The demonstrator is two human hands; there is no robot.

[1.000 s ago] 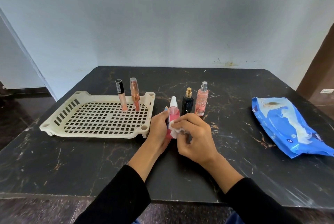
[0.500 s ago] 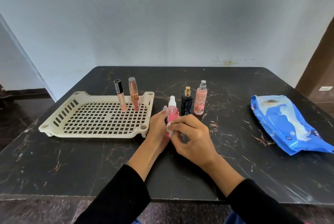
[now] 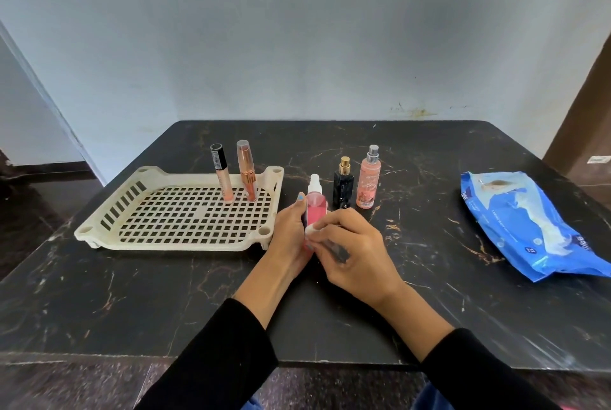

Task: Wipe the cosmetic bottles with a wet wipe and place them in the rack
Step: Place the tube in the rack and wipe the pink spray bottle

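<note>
Left hand [image 3: 291,231] grips pink bottle [image 3: 315,208]; right hand [image 3: 353,247] wipes.

Between the fingers [image 3: 299,211] stands a pink spray bottle [image 3: 315,208] with a white cap, a white wet wipe [image 3: 311,230] against it. Beyond the fingers are a black perfume bottle [image 3: 343,190] with a gold top and a peach mist bottle [image 3: 367,184] capped in silver. The rack [image 3: 178,237] is cream, with a square grid pattern. The bench [image 3: 132,294] is black marble, veined gold. The wipes pack [image 3: 529,227] is blue and white. The sleeves [image 3: 215,360] are black.

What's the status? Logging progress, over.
Left hand grips pink spray bottle; right hand presses white wet wipe on it. Two tubes upright in cream plastic rack. Nothing in the way.
</note>
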